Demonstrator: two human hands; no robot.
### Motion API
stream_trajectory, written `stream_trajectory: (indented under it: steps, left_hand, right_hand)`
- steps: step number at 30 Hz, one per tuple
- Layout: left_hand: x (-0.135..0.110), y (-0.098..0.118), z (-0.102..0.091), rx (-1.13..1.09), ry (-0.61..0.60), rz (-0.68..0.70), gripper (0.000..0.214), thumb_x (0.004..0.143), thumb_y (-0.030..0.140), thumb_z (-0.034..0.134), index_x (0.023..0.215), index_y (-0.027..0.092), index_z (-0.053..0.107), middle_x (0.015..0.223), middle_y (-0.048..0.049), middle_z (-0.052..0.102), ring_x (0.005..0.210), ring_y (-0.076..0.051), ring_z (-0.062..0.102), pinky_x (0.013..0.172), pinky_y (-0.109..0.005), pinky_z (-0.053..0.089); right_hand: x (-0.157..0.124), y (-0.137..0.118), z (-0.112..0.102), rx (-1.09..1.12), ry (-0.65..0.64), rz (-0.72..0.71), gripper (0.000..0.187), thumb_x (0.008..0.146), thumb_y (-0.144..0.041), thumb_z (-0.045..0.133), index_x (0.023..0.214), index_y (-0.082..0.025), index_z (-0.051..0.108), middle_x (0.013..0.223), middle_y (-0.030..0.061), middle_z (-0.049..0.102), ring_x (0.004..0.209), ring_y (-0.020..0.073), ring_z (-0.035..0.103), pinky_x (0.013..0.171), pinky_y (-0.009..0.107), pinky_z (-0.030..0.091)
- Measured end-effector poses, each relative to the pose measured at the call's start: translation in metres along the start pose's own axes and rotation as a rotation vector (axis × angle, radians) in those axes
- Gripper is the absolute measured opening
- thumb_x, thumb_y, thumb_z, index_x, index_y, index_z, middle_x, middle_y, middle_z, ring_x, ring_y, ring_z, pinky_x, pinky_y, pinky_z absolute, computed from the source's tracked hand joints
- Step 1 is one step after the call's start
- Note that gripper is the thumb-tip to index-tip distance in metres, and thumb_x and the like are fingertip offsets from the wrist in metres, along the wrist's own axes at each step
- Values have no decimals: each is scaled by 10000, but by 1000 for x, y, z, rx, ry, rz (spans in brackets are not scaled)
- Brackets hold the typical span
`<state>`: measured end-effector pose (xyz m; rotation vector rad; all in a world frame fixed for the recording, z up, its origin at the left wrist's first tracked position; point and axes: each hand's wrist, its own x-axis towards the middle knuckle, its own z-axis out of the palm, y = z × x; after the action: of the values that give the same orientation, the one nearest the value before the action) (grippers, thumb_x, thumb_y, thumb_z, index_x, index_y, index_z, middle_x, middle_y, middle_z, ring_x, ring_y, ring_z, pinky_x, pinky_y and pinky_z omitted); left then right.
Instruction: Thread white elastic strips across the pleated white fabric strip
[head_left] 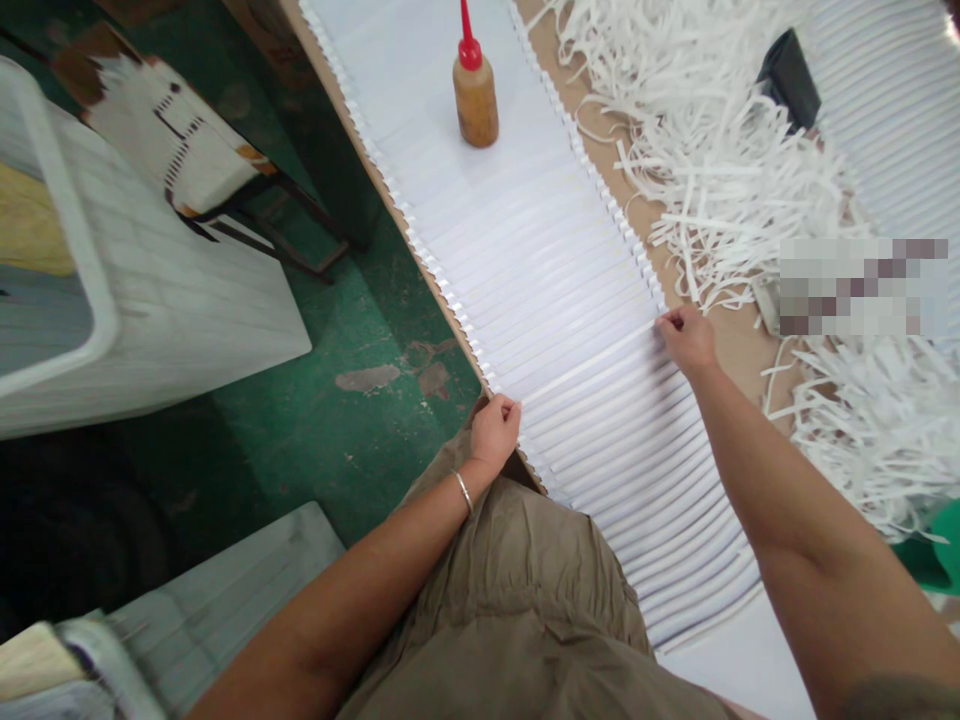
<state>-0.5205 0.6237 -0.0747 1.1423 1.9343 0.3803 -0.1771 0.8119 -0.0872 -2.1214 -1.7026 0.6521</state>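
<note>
Across the overlapping white sheets (570,260) on the tabletop (739,360), a narrow white strip (589,363) is held at both ends, its left end by the left hand (495,432) and its right end by the right hand (688,342). At each hand the fingers are closed against the thumb in a pinch, the strip gripped between them with hardly a gap to be seen. It is probably held this way so that it is drawn straight and lined up with the sheets' ridges. Farther up, a red-nozzled bottle (476,100) is stood upright on the sheets, perhaps so that it is within reach yet out of the hands' way. On the left, the sheet ends are lined close along the tabletop's edge, past which green floor (375,330) is seen. On the right, some brown tabletop is shown before a heap of loose strips (705,170) is met, by which low sideways movement might be hindered.
</note>
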Motion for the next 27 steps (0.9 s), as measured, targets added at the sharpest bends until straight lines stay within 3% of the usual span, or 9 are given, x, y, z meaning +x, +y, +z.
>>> stream_trajectory:
  steps: [13,20,23,27]
  left_hand:
    - [0,2,-1,19,0,-13,210,942,276,587,750,191,580,770,-27,695,729,-164,632,693,-256,398]
    - [3,8,-2,211,-15,-11,233,958,303,575,747,204,571,765,-51,687,737,-190,641,682,-262,389]
    - [2,12,-5,295,-30,15,237,974,320,555,765,208,565,768,-62,683,740,-203,646,671,-270,379]
    - [-5,18,-15,292,-33,44,263,997,359,526,783,207,552,749,-57,670,714,-208,640,653,-279,359]
  right_hand:
    - [-4,-8,1,-132,-6,-23,151,806,-352,586,832,-210,627,777,43,633,758,216,551,839,378,492]
    - [-2,-16,1,-220,-48,37,130,816,-342,609,785,-216,602,770,53,642,758,224,579,821,367,489]
    - [8,-19,-6,-265,9,74,174,800,-383,657,807,-217,605,777,66,643,788,251,600,819,386,491]
    - [35,-18,-20,-320,180,172,259,859,-427,604,994,-207,634,876,96,674,907,305,646,844,431,497]
